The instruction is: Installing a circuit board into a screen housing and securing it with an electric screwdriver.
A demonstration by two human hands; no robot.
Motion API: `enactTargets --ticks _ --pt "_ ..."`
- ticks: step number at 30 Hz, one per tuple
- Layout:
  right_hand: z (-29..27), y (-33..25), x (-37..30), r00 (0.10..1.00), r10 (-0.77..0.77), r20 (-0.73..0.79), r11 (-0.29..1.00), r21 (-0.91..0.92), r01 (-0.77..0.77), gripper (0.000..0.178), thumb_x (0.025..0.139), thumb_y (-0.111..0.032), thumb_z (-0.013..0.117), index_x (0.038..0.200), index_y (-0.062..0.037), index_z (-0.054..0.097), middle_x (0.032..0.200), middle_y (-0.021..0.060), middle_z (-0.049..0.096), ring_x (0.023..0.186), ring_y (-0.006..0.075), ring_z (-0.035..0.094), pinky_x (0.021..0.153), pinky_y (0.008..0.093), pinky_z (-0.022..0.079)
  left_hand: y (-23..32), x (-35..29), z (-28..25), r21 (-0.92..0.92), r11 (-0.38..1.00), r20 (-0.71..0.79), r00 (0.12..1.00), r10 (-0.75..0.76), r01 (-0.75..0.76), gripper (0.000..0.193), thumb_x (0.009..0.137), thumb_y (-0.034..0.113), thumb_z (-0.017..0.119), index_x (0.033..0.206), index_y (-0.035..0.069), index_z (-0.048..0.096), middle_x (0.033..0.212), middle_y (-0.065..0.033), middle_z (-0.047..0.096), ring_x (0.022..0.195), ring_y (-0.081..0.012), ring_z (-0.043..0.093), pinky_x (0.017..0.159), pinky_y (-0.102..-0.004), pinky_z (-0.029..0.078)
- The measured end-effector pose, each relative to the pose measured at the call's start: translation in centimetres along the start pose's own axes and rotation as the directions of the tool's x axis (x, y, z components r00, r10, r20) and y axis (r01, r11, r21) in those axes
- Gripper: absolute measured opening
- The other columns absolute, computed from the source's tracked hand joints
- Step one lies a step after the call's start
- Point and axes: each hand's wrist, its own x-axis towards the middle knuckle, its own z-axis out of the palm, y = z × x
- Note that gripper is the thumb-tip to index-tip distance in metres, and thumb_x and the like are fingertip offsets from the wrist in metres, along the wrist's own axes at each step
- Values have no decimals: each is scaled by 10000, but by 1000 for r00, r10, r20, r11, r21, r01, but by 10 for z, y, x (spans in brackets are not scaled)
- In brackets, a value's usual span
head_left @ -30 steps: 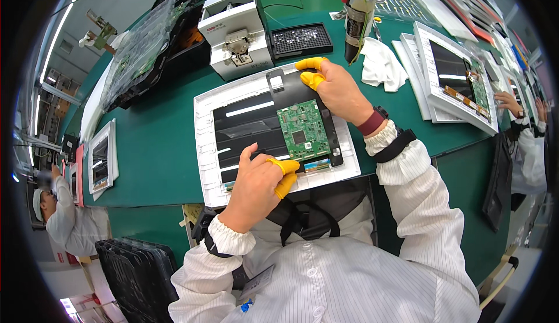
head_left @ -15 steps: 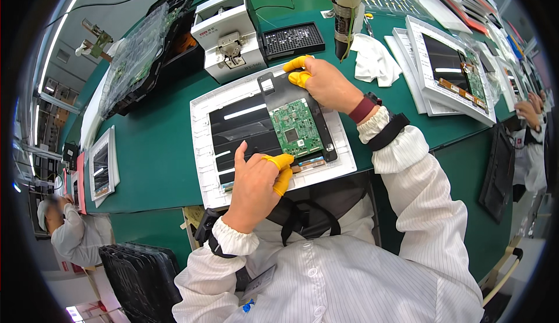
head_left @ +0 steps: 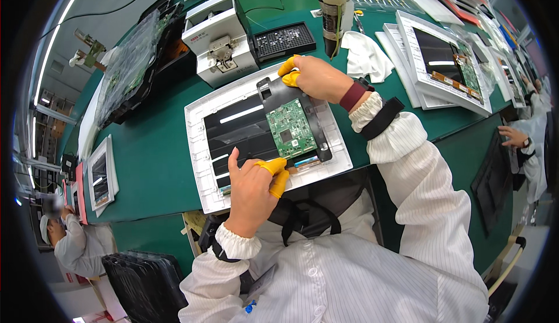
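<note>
A white display frame (head_left: 201, 166) lies on the green bench before me, with a dark glossy panel (head_left: 230, 133) inside it. On its right side sits a black mounting plate (head_left: 319, 129) bearing a green circuit board (head_left: 293, 126). My right hand (head_left: 317, 78) pinches the plate's far edge between yellow-covered thumb and finger. My left hand (head_left: 255, 192) is at the board's near left corner, its yellow-covered fingertips closed beside a brownish flex strip (head_left: 304, 167); whatever lies between them is hidden. The left index finger points up, apart from the others.
Behind the frame stand a grey-white machine (head_left: 218, 43), a black tray of small parts (head_left: 285, 40) and a hanging electric screwdriver (head_left: 333, 23). A white cloth (head_left: 367, 58) and stacked display frames (head_left: 445, 66) lie to the right. Other people work at both sides.
The view has shifted slightly. The black plate's far left corner now shows a cutout where a white label showed before. Both hands keep nearly the same places. A co-worker's hand at right has moved.
</note>
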Motion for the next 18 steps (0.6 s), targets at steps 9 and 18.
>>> enactTargets --ticks 9,18 --pt "-6 -8 -3 995 88 42 994 -62 -85 239 923 -95 598 1142 -10 636 977 175 677 814 229 643 720 305 512 -2 -4 2 10 1000 -43 999 19 -19 227 734 69 781 935 77 676 777 -28 634 790 -228 614 1098 -554 277" --pt "-3 8 8 997 -31 64 999 -10 31 266 905 -84 652 1153 12 647 1045 137 690 915 206 644 814 280 503 -3 -3 2 -6 1000 -42 999 8 -8 211 749 51 764 942 63 680 791 -38 629 788 -233 608 1103 -559 270"
